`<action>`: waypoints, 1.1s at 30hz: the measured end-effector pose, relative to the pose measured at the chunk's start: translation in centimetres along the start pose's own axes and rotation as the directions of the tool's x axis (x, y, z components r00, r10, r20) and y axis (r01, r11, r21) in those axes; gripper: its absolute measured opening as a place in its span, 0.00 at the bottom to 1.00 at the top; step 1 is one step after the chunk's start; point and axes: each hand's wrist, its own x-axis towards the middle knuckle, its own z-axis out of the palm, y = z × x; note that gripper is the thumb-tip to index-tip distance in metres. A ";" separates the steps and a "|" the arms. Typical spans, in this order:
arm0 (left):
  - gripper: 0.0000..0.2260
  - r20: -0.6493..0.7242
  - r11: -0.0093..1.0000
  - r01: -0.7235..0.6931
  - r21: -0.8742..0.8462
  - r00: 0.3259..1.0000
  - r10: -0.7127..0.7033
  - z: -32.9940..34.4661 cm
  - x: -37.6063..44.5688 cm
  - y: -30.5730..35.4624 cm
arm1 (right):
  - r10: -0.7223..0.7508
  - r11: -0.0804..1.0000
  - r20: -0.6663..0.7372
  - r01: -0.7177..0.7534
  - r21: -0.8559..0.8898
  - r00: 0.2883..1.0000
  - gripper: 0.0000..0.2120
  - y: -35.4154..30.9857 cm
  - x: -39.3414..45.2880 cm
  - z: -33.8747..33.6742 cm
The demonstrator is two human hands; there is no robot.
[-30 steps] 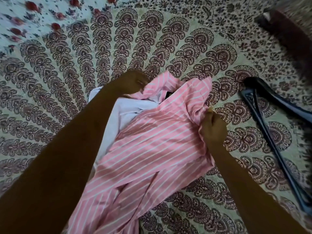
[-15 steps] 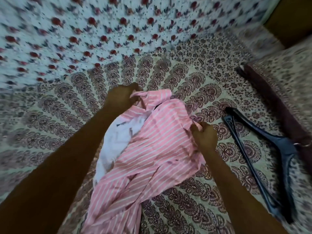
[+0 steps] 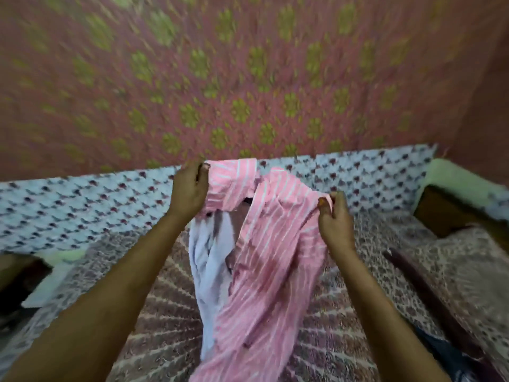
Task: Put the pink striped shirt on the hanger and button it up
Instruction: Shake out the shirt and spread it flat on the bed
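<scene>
The pink striped shirt [image 3: 272, 257] hangs in the air above the bed, its pale inner side showing on the left. My left hand [image 3: 190, 193] grips the collar end at the top left. My right hand [image 3: 334, 219] pinches the shirt's upper right edge between thumb and fingers. The shirt's lower part drops toward the bottom of the frame. A dark blurred shape at the bottom right may be the black hanger [image 3: 443, 354]; most of it is hidden behind my right forearm.
A patterned bedspread [image 3: 154, 312] covers the bed below. A white floral sheet [image 3: 82, 210] runs along the far side under a pink wall hanging with green motifs [image 3: 220, 78]. A dark maroon edge [image 3: 429, 296] and cushions lie at the right.
Both hands have lifted the shirt off the bed and hold it up by its top. The view has tilted upward, so the wall now shows and the hanger has slid to the bottom right.
</scene>
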 end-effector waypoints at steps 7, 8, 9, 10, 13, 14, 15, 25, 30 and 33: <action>0.16 0.017 0.993 -0.092 0.070 0.996 0.092 -15.8 0.3 5.0 | -0.167 0.982 0.058 0.171 -0.081 0.984 0.12 -15.6 -4.7 -2.9; 0.15 -0.021 0.993 -0.096 0.073 0.995 0.098 -17.9 0.3 5.5 | -0.182 0.979 0.032 0.184 -0.089 0.983 0.09 -17.0 -5.5 -3.1; 0.13 -0.076 0.993 -0.094 0.074 0.992 0.100 -20.2 0.3 6.1 | -0.202 0.977 -0.020 0.200 -0.074 0.979 0.08 -18.6 -6.6 -3.3; 0.13 -0.124 0.991 -0.102 0.080 0.986 0.112 -22.0 0.3 6.8 | -0.229 0.972 -0.084 0.224 -0.064 0.970 0.06 -19.8 -7.3 -3.5; 0.13 -0.163 0.978 -0.155 0.142 0.970 0.178 -26.2 0.1 8.8 | -0.316 0.947 -0.240 0.321 -0.016 0.918 0.05 -23.4 -9.7 -4.1; 0.10 -0.133 0.982 -0.163 0.099 0.975 0.176 -27.4 -0.1 9.3 | -0.343 0.934 -0.270 0.357 0.003 0.900 0.05 -24.5 -10.3 -4.3; 0.08 -0.084 0.986 -0.169 0.010 0.982 0.169 -28.3 -0.2 9.9 | -0.357 0.928 -0.281 0.374 0.006 0.891 0.05 -25.6 -10.9 -4.5; 0.17 -0.126 0.946 -0.314 0.082 0.938 0.322 -33.5 -2.3 13.9 | -0.423 0.903 -0.367 0.420 -0.092 0.828 0.11 -30.5 -12.9 -7.5; 0.12 -0.323 0.938 -0.270 0.217 0.887 0.330 -33.6 -2.9 15.2 | -0.541 0.841 -0.398 0.484 -0.242 0.740 0.15 -30.6 -13.4 -8.3; 0.12 -0.398 0.933 -0.350 0.078 0.848 0.351 -33.0 -3.9 15.5 | -0.629 0.776 -0.417 0.562 -0.286 0.656 0.14 -30.3 -14.4 -8.7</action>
